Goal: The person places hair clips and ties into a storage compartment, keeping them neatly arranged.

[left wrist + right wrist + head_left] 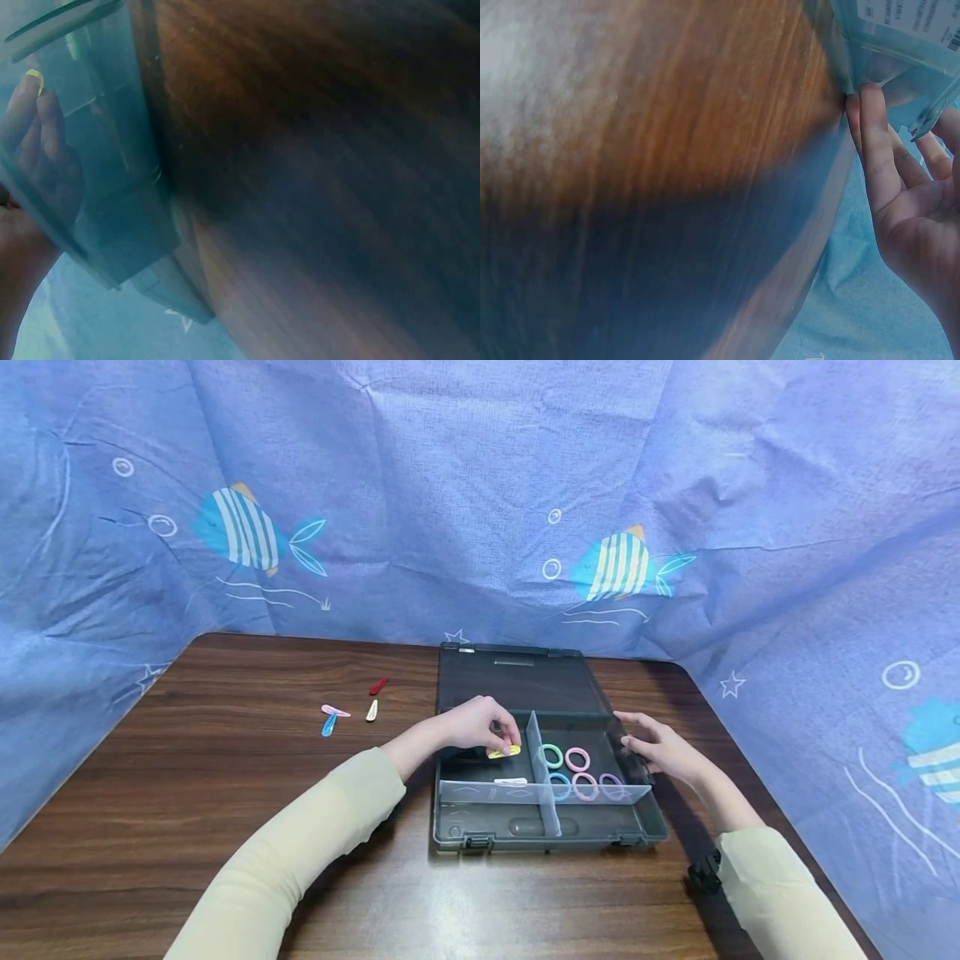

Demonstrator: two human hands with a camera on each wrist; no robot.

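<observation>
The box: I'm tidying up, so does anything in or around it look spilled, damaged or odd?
No, nothing stands out: the box shows no visible damage, and the rings share one compartment. Four clips lie loose on the table, but close together, hardly a spill.

I get a bright, fairly sharp head view with glare on the table (pixel 450 906); my wrist views come dimmer, hazy and blurred, broad shadows darkening it.

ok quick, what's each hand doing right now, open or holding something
Left hand: closed, holding a yellow hair clip.
Right hand: open, fingers touching the box at its right side.
</observation>
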